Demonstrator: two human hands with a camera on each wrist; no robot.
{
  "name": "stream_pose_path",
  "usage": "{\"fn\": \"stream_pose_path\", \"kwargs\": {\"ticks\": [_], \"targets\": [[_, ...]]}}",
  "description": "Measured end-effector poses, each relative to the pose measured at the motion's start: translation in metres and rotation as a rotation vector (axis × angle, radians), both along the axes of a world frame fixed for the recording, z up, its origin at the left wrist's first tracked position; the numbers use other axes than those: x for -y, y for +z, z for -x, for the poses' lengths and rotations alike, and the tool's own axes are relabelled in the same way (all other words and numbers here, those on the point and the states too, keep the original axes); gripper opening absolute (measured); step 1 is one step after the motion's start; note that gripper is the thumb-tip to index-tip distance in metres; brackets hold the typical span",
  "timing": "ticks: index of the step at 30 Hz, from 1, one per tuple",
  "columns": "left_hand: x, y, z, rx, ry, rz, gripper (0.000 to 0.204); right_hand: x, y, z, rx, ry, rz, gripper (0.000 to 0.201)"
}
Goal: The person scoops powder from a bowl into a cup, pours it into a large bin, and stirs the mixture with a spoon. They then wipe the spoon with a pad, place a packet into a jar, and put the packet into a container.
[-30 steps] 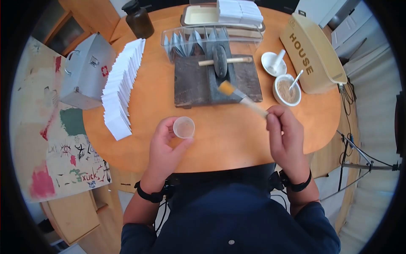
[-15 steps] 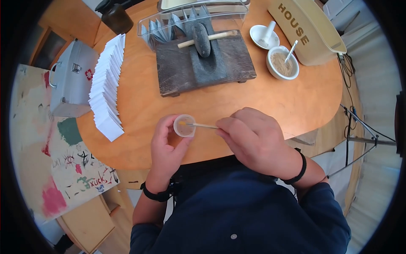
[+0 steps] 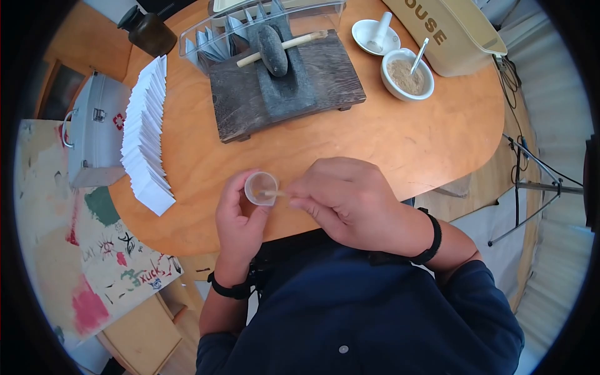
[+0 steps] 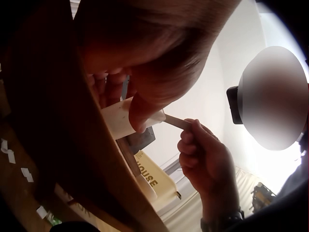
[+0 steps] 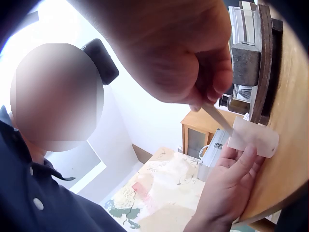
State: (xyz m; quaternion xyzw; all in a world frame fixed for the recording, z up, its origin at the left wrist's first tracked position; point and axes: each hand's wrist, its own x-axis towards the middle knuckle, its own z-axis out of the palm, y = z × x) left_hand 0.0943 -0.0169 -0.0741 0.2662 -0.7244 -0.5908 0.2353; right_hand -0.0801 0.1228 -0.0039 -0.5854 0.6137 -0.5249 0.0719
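Note:
In the head view, my left hand (image 3: 239,215) holds a small translucent plastic cup (image 3: 261,187) at the table's front edge, thumb on one side and fingers round the other. My right hand (image 3: 347,200) pinches the handle of a brush (image 3: 282,194), whose bristle end is inside the cup. The right wrist view shows the pale brush handle (image 5: 218,117) slanting down into the cup (image 5: 253,138), which is tilted there. From the left wrist, the cup (image 4: 118,118) appears close over the table edge, and its wall hides the bristles.
Beyond the hands, a dark wooden board (image 3: 337,75) bears a stone trough and a stone wheel (image 3: 272,51) on a wooden rod. A bowl of brown powder (image 3: 407,76) and a mortar (image 3: 356,37) stand right. White paper packets (image 3: 142,134) line the left, beside a metal case (image 3: 94,140).
My right hand has brought the brush in from the right and put its bristle end into the cup. My left hand keeps holding the cup. The head view has shifted.

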Motion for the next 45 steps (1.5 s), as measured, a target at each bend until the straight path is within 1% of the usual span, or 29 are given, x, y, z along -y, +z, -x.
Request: {"fn": "stream_pose_path", "kwargs": {"ticks": [2,4,5,7,11,13,17,19,22,23,25,26,28,29,31,35,37,38,40,41,43,45], "targets": [[0.0,-0.002,-0.002,0.014,-0.004,0.025,0.042,0.002,-0.001,-0.002,-0.027,-0.034,0.005,0.014],[-0.001,-0.005,-0.002,-0.039,-0.007,0.03,0.042,0.005,-0.001,-0.004,0.097,0.031,0.049,0.011],[-0.001,-0.005,-0.002,-0.037,-0.008,0.03,0.042,0.004,0.0,-0.003,0.099,0.03,0.048,0.011],[-0.001,-0.005,-0.002,-0.048,-0.002,0.078,0.042,0.003,0.002,-0.002,0.031,-0.044,0.034,0.01],[-0.003,-0.009,-0.003,-0.065,0.01,0.098,0.043,0.004,0.003,-0.007,0.114,0.001,0.062,0.01],[-0.001,-0.01,-0.002,-0.058,-0.004,0.2,0.044,0.003,-0.001,-0.008,0.046,-0.073,0.027,0.01],[-0.001,-0.01,-0.004,-0.056,0.003,0.234,0.045,-0.002,0.007,-0.01,0.085,-0.043,0.06,0.01],[-0.001,-0.01,-0.001,-0.081,-0.003,0.286,0.046,-0.001,0.002,-0.011,0.028,-0.058,0.022,0.01],[0.0,-0.011,0.001,-0.116,0.007,0.281,0.046,-0.004,0.013,-0.01,0.047,-0.075,0.048,0.011],[0.0,-0.011,-0.001,-0.111,0.011,0.279,0.046,-0.004,0.011,-0.011,0.051,-0.071,0.045,0.011],[0.002,-0.013,-0.005,-0.105,-0.068,0.283,0.045,-0.004,0.006,-0.013,0.011,-0.041,0.027,0.011],[0.001,-0.012,-0.004,-0.106,-0.069,0.282,0.045,-0.005,0.007,-0.013,0.01,-0.041,0.026,0.011],[0.002,-0.011,-0.002,-0.093,-0.064,0.357,0.044,-0.005,0.01,-0.01,0.049,-0.099,0.024,0.011],[0.002,-0.011,-0.003,-0.091,-0.058,0.356,0.044,-0.006,0.009,-0.01,0.05,-0.094,0.022,0.011],[0.001,-0.01,-0.004,-0.058,-0.047,0.431,0.045,-0.011,0.008,-0.01,-0.048,-0.012,-0.066,0.014],[0.002,-0.008,-0.003,-0.046,-0.048,0.494,0.045,-0.011,0.012,-0.009,0.026,-0.047,-0.063,0.013],[0.001,-0.006,-0.004,-0.021,-0.033,0.506,0.046,-0.011,0.01,-0.012,0.011,0.013,-0.03,0.016],[0.0,-0.005,-0.003,-0.022,-0.033,0.507,0.046,-0.01,0.008,-0.012,0.01,0.013,-0.029,0.016],[0.0,-0.003,0.0,-0.024,-0.037,0.541,0.045,-0.007,0.004,-0.009,-0.115,-0.056,0.036,0.016],[0.001,-0.004,0.0,-0.026,-0.031,0.542,0.045,-0.007,0.005,-0.009,-0.118,-0.051,0.038,0.016],[-0.001,-0.006,-0.003,-0.014,-0.006,0.532,0.045,-0.008,0.008,-0.012,-0.231,-0.09,0.08,0.023],[-0.002,-0.002,-0.002,-0.006,-0.016,0.566,0.045,-0.009,0.0,-0.014,-0.198,-0.05,0.041,0.024]]}}
